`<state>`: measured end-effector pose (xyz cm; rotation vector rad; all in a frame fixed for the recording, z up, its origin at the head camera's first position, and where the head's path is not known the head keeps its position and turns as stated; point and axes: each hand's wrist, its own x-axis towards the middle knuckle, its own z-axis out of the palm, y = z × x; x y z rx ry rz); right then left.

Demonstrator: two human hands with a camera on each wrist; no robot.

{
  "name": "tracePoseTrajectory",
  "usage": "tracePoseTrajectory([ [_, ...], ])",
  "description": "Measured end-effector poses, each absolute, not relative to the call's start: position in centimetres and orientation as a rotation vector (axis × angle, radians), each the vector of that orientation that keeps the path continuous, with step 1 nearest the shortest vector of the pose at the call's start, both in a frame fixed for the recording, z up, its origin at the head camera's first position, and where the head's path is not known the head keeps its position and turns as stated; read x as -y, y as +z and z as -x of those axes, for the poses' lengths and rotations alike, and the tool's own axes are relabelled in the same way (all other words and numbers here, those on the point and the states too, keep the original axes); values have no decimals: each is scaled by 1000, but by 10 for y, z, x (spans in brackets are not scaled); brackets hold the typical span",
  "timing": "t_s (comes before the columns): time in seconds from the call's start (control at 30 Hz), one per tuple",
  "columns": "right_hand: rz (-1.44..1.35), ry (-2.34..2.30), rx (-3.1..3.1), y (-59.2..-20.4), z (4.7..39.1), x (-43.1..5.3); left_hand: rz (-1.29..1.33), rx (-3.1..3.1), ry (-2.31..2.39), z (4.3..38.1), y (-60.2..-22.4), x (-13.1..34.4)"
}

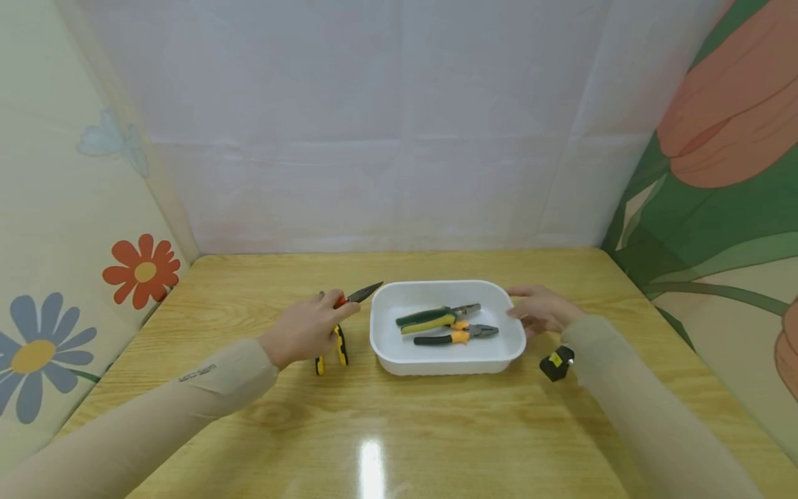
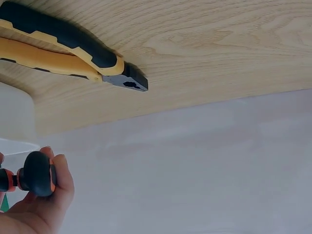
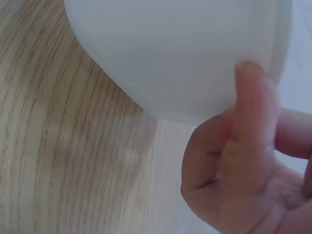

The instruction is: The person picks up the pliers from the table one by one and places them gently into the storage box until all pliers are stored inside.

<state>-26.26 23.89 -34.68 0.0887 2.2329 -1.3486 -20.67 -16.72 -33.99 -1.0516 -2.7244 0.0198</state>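
Observation:
My left hand [image 1: 305, 327] grips what look like needle-nose pliers [image 1: 364, 292], with a dark tapered nose pointing at the container's left rim. In the left wrist view, a rounded black and orange handle end [image 2: 40, 174] shows at the fingers. Below this hand lie pliers with yellow and black handles [image 2: 63, 46], partly hidden by it in the head view. My right hand [image 1: 541, 308] holds the right end of a white plastic container [image 1: 389, 359], thumb against its wall [image 3: 185, 73]. Inside lie green-yellow handled pliers [image 1: 430, 319] and black-orange handled pliers [image 1: 455, 336].
A black tape measure [image 1: 557, 363] with a yellow label sits right of the container, beside my right sleeve. The wooden table [image 1: 436, 430] ends at a pale cloth backdrop [image 1: 399, 173]. Flower-patterned panels [image 1: 736, 229] stand along both sides.

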Motion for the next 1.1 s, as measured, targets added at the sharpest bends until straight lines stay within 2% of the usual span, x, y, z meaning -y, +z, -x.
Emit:
tracePoseTrajectory([
  [0.47,-53,-1349,-2235,-349,265,-243,1116,2810,56,213,-337,151],
  [1.1,-46,-1364,-2228,-347,264,-241,1351,2675,194,220,-331,123],
])
